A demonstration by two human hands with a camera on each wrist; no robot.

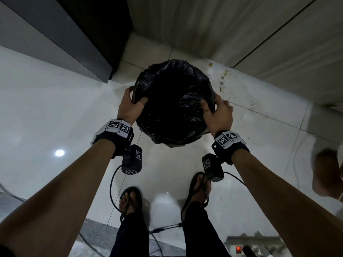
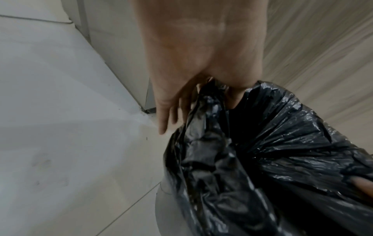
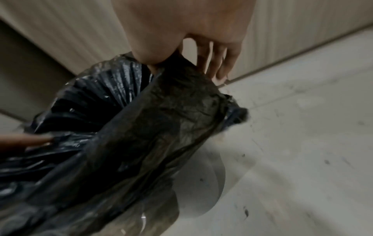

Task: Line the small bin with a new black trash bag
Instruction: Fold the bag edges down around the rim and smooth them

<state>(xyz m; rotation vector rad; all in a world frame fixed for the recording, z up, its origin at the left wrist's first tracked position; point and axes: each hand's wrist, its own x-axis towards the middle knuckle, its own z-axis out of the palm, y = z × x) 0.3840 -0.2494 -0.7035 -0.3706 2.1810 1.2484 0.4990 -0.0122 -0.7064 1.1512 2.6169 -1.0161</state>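
A black trash bag [image 1: 172, 101] lies spread open over the mouth of a small round bin standing on the floor ahead of me. The bin's pale grey wall [image 2: 163, 210] shows below the folded plastic in both wrist views [image 3: 201, 183]. My left hand [image 1: 130, 104] grips the bag's left edge, thumb inside the opening and fingers outside. My right hand [image 1: 217, 110] grips the right edge the same way. The bag [image 2: 252, 159] drapes down the bin's outside under the left hand [image 2: 191, 89]. Under the right hand [image 3: 181, 52] the bag [image 3: 151, 127] is stretched thin.
The bin stands on a glossy white tile floor [image 1: 46, 117] near a corner of wood-grain wall panels [image 1: 232, 30]. A dark grey cabinet [image 1: 61, 39] rises at the left. My sandalled feet [image 1: 130, 201] and cables [image 1: 113, 184] are below. A power strip [image 1: 256, 245] lies bottom right.
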